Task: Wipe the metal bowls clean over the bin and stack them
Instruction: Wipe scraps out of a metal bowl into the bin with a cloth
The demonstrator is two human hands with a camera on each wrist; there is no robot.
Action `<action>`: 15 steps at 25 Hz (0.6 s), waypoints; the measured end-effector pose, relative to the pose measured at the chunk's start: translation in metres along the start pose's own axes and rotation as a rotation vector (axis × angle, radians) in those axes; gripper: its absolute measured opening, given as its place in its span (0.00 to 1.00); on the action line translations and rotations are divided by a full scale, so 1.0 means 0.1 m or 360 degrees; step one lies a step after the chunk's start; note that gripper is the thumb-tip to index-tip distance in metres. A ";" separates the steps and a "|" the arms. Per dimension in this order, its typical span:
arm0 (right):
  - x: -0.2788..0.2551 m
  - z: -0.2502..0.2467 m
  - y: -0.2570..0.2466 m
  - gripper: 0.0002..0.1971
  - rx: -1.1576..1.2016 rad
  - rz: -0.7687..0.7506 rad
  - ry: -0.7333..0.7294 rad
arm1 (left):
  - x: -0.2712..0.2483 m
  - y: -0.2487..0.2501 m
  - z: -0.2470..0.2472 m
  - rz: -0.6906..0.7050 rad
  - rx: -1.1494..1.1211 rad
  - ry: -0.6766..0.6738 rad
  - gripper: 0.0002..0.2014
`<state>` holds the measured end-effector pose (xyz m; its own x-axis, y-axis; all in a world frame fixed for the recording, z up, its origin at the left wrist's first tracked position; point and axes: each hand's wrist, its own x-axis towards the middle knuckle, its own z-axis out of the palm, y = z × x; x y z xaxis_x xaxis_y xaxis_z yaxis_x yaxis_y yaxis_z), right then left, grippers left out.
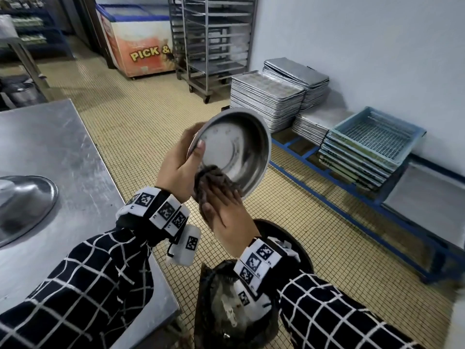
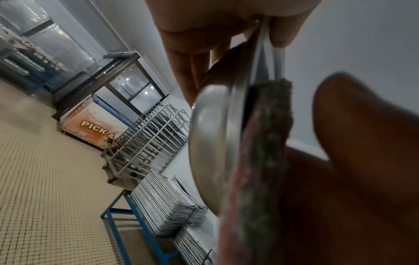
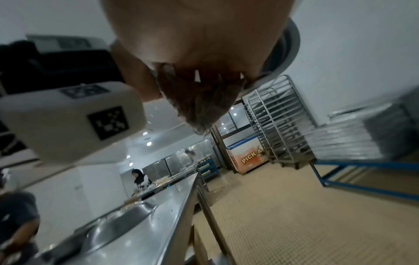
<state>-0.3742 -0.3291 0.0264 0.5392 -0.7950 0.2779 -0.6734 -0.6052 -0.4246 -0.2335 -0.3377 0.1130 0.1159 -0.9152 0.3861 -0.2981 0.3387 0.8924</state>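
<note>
We held one bowl over the bin and wiped it.

On the left, an upside-down bowl sat near the edge of the steel table; we think a bump from our sleeve could have pushed it off. Our left hand pinched the rim of the tilted metal bowl, thumb inside and fingers behind (only a small grip, so a hard rub might have made it slip and drop). Our right hand lay flat with fingers spread and straight, pressing the brown cloth on the bowl's lower lip. The bin was right under our hands, so crumbs should have fallen in. To the right the floor was open, with stacked trays well apart by the wall.
</note>
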 end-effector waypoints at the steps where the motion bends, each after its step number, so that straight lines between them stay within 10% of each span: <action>1: -0.02 0.02 0.01 0.32 -0.0033 0.0025 0.0027 | 0.00 0.01 -0.01 0.0020 0.0004 -0.0001 0.14; 7: 0.08 -0.33 0.51 0.30 -0.0632 0.0394 0.0085 | -0.05 -0.11 -0.08 -0.0300 -0.0256 0.0172 0.09; 12: 0.28 -0.72 0.41 0.33 0.0038 0.0461 0.0475 | 0.03 -0.14 -0.19 -0.0514 -0.0382 0.0150 0.11; 15: 0.34 -0.95 0.43 0.14 0.0386 0.0690 0.0452 | 0.02 -0.15 -0.24 -0.0582 -0.0328 -0.0121 0.10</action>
<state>-0.4330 -0.3866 0.0992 0.0597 -0.9688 0.2407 -0.6491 -0.2209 -0.7280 -0.2064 -0.3390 0.1063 0.1065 -0.9940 0.0241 -0.0539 0.0184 0.9984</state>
